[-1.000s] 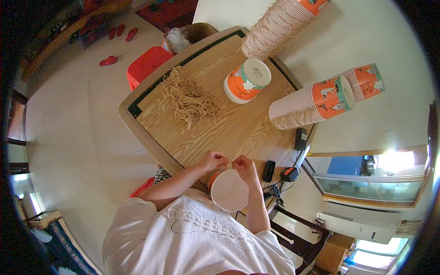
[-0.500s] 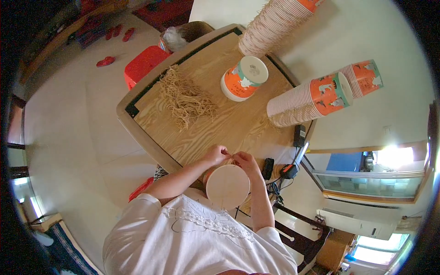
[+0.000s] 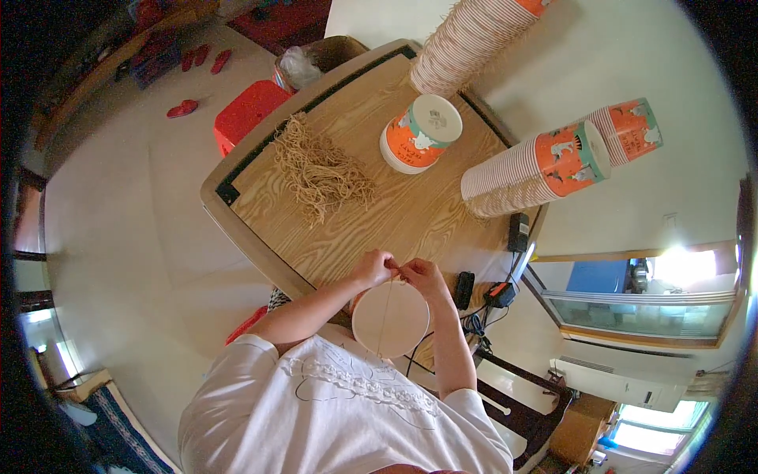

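A paper bucket (image 3: pixel 371 324) sits against my body at the table's near edge, its round pale side facing up. A thin piece of twine (image 3: pixel 387 316) crosses that round side, from the far rim toward the near one. At the far rim my left hand (image 3: pixel 377 268) and my right hand (image 3: pixel 422 276) meet, fingertips pinched together on the twine. The fingers hide the exact spot they grip. Farther left on the table lies a loose heap of brown twine pieces (image 3: pixel 322 174).
A short stack of orange and green paper buckets (image 3: pixel 414 142) stands upside down on the table (image 3: pixel 260 197). Long nested stacks (image 3: pixel 513 174) lie at the right and far edge. Black adapters (image 3: pixel 499 295) with cables lie by my right arm. A red stool (image 3: pixel 249 114) stands beyond the left edge.
The twine across the bucket's round side now shows as a clear line. My hands have shifted slightly at the rim, still close together; the bucket has moved a little.
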Action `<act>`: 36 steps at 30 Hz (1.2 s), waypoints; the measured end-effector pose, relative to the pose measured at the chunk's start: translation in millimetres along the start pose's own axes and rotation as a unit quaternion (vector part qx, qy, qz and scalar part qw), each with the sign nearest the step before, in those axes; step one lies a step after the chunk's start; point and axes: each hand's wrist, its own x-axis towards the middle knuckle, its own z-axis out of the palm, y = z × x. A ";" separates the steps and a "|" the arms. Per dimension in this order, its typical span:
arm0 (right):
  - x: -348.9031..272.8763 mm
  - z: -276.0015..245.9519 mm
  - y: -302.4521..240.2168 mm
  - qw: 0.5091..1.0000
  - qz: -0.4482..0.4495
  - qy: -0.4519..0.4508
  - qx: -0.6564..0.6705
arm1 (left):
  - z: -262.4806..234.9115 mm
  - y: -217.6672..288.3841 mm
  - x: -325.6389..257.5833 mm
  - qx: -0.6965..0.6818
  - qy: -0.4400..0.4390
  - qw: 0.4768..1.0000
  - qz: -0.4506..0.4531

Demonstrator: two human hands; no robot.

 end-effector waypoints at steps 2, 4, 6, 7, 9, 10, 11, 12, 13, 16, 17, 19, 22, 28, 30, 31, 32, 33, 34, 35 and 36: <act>-2.5 1.2 -8.2 1.000 0.009 0.002 0.005 | 0.8 -4.4 1.1 -0.016 -0.003 1.000 -0.002; -3.6 1.9 -11.7 1.000 0.018 0.004 0.009 | 0.9 -5.6 1.0 -0.030 0.013 0.999 -0.003; -3.7 2.0 -12.6 1.000 0.020 -0.001 -0.005 | -0.9 -4.1 1.0 -0.032 0.013 0.999 0.003; -2.8 1.4 -10.6 1.000 0.020 0.000 -0.004 | -2.1 -0.8 0.6 -0.033 0.012 0.999 0.010; 0.7 0.4 -6.0 0.998 0.006 -0.005 0.057 | -3.7 6.0 -1.1 -0.020 0.013 1.000 0.009; 1.9 0.7 -5.4 0.998 0.005 -0.005 0.057 | -4.3 6.8 -1.8 -0.007 0.016 1.000 0.006; 2.9 0.6 -4.7 0.999 0.011 -0.007 0.050 | -4.3 6.7 -2.0 -0.007 0.017 1.000 0.006; 3.5 0.3 -3.8 0.999 0.016 -0.008 0.042 | -4.1 7.3 -2.3 -0.005 0.019 1.000 0.007; 3.0 1.2 -6.6 0.999 0.016 -0.009 0.042 | -4.3 7.0 -2.7 -0.003 0.023 1.000 0.008; -1.5 2.9 -16.7 0.999 0.006 -0.007 0.053 | -4.8 4.7 -2.7 0.002 0.021 1.000 0.010; -3.9 3.7 -23.0 0.999 0.007 -0.009 0.040 | -4.8 2.8 -2.7 0.002 0.022 1.000 0.010; -5.3 3.4 -26.0 1.000 0.008 -0.010 0.025 | -4.3 1.1 -2.5 -0.021 0.012 1.000 0.014; -6.4 0.7 -23.8 1.000 0.007 -0.006 0.010 | -3.9 0.0 -1.5 -0.042 0.001 0.999 0.011; -4.8 -7.0 -4.5 1.000 -0.015 -0.005 -0.018 | -1.8 5.4 -3.5 -0.065 0.026 0.997 0.021; -11.9 -4.9 -24.3 0.995 0.054 -0.007 -0.085 | -8.2 -2.8 -4.4 -0.072 0.043 0.996 0.011; -17.0 -5.2 -32.3 0.995 0.053 -0.008 -0.086 | -12.8 -2.9 -5.8 -0.079 0.054 0.995 0.004; -22.8 -5.4 -39.3 0.997 0.065 -0.010 -0.048 | -19.0 -3.9 -7.0 -0.079 0.056 0.995 0.003; -25.8 -5.3 -41.6 0.997 0.078 -0.013 -0.011 | -26.5 -5.5 -7.6 -0.051 0.022 0.998 0.009; -27.2 -6.2 -36.2 0.997 0.077 -0.012 -0.010 | -30.4 -3.4 -7.8 -0.023 -0.015 0.999 0.017; -26.2 -6.8 -27.0 0.998 0.063 -0.013 0.009 | -29.2 -2.3 -6.3 -0.023 -0.015 0.999 0.018; -25.5 -7.2 -20.3 0.998 0.049 -0.014 0.028 | -26.9 0.4 -4.3 -0.041 -0.031 0.997 0.066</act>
